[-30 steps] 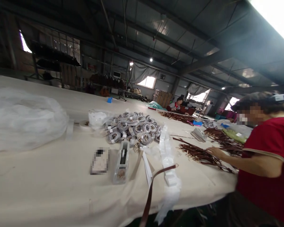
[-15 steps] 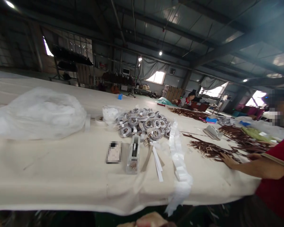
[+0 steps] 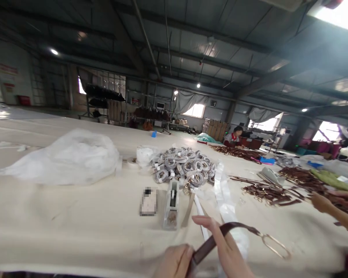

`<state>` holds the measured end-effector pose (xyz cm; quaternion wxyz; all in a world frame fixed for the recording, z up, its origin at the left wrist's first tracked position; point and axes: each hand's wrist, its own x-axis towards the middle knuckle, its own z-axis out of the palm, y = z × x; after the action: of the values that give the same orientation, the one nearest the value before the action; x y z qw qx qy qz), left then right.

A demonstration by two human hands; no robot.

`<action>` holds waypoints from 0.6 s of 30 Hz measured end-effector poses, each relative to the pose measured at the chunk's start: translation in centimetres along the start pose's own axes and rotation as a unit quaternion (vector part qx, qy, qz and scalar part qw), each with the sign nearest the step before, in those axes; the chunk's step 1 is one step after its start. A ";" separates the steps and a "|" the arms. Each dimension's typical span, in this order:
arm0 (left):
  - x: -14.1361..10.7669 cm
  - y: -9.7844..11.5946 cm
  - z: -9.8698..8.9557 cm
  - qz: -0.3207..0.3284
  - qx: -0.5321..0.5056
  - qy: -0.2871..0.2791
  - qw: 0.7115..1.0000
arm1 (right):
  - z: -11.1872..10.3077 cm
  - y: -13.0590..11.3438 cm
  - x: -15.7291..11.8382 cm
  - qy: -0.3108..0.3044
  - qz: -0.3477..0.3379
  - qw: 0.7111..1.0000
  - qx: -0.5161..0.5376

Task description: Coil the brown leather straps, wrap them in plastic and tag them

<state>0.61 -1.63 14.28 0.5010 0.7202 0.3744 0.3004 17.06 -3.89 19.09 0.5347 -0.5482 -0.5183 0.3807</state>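
Note:
A dark brown leather strap (image 3: pixel 204 250) with an oblong gold-coloured metal ring (image 3: pixel 275 246) at its far end is held between my hands above the front of the table. My left hand (image 3: pixel 174 262) is closed round the strap's near part at the bottom edge of the view. Further along, my right hand (image 3: pixel 230 251) has the strap running between its fingers, the forefinger stretched across it. Beyond my hands lie white paper strips (image 3: pixel 201 208), a tape dispenser (image 3: pixel 171 204) and a phone (image 3: pixel 149 201). The strap's near end is out of sight.
Behind the dispenser lies a heap of coiled grey straps (image 3: pixel 188 166). A plastic bag (image 3: pixel 75 158) sits left. White film (image 3: pixel 223 189) runs to the front edge. On the right, a co-worker's hand (image 3: pixel 320 202) is near brown straps (image 3: pixel 266 193). Another person (image 3: pixel 233 138) sits far back.
My hands have risen into view with the brown strap, where only part of one showed at the bottom edge. The co-worker's hand has moved right, off the nearer brown straps. The view has tilted up.

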 end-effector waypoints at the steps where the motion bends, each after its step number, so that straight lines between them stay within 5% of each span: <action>1: 1.0 1.0 0.0 0.013 -0.015 0.009 1.000 | 0.8 -1.0 0.4 -0.033 -0.014 0.999 -0.016; 4: 3.4 3.6 0.0 0.093 -0.037 0.074 0.992 | 1.4 -3.1 1.7 -0.079 -0.027 0.997 0.006; 9: 4.6 6.4 -0.6 0.092 -0.053 0.081 0.991 | -1.4 -6.1 3.6 0.030 -0.056 0.994 0.086; 14: 5.3 10.5 -1.4 0.169 -0.115 0.094 0.974 | -0.4 -8.5 3.0 -0.063 -0.060 0.996 0.016; 18: 5.9 11.8 -1.8 0.153 -0.155 0.091 0.972 | 0.0 -9.2 3.1 -0.069 -0.096 0.991 0.058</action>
<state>5.17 1.69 26.36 0.5185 0.6523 0.2521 0.4921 16.09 -1.87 28.49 0.5622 -0.4367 -0.5813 0.3941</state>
